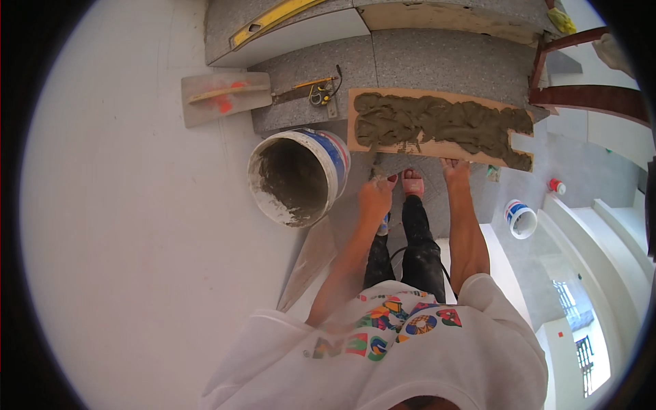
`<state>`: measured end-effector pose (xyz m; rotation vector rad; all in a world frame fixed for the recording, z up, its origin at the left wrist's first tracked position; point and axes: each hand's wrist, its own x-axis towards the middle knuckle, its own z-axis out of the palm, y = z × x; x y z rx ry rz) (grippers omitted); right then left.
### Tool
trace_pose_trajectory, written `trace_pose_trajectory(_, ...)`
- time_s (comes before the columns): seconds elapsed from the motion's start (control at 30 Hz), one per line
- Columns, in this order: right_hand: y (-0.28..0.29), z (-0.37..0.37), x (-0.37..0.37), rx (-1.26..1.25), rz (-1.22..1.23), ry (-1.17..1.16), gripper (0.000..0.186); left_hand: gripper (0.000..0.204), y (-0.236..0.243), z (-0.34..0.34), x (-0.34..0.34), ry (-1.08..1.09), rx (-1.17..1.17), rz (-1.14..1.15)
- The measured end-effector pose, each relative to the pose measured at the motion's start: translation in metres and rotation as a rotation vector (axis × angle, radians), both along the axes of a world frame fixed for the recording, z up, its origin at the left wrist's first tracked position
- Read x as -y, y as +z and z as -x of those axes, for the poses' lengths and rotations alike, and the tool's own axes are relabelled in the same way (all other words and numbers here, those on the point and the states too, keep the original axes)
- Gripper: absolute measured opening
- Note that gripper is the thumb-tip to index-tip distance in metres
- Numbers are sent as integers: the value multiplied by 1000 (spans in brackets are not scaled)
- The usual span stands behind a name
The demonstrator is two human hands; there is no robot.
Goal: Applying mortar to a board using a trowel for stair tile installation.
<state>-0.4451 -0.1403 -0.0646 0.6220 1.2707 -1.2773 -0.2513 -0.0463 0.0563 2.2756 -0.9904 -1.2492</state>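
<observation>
A long tan slab (pixel 352 133), notched at its right end, is held in front of me with grey-brown mortar (pixel 437 123) spread thickly over its upper face. My right hand (pixel 456 169) grips the slab's near edge, fingers partly hidden beneath it. Just left of my feet, my left hand (pixel 376 199) is closed around what looks like a small trowel (pixel 374 169); its blade is blurred and points toward the slab. Beside that hand, a white and blue bucket (pixel 336 160) leans toward me, its inside coated with mortar.
Grey speckled steps (pixel 444 58) rise ahead, with a yellow level (pixel 277 19) on the upper one. A float (pixel 225 99), a tape measure (pixel 319 94) and a pencil (pixel 316 82) lie at left. Dark red wooden legs (pixel 588 96) stand right, beyond a small bucket (pixel 522 220).
</observation>
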Motion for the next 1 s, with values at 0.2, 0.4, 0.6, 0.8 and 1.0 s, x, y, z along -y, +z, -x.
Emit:
trace_pose_trajectory(0.2,-30,-5,-5,68,38,-19,41,25,-24,24,-9,-252,123,155)
trace_pose_trajectory(0.4,-20,8,-2,62,-8,-23,39,21,7,51,-1,-305,131,193)
trace_pose_trajectory(0.6,-15,-10,-1,137,50,-57,41,28,-16,53,-7,-282,277,235)
trace_pose_trajectory(0.8,-11,7,-16,74,160,-40,44,32,60,-10,-49,144,-408,0)
trace_pose_trajectory(1.0,4,12,-2,-79,164,208,38,40,108,-179,-120,294,-169,-160)
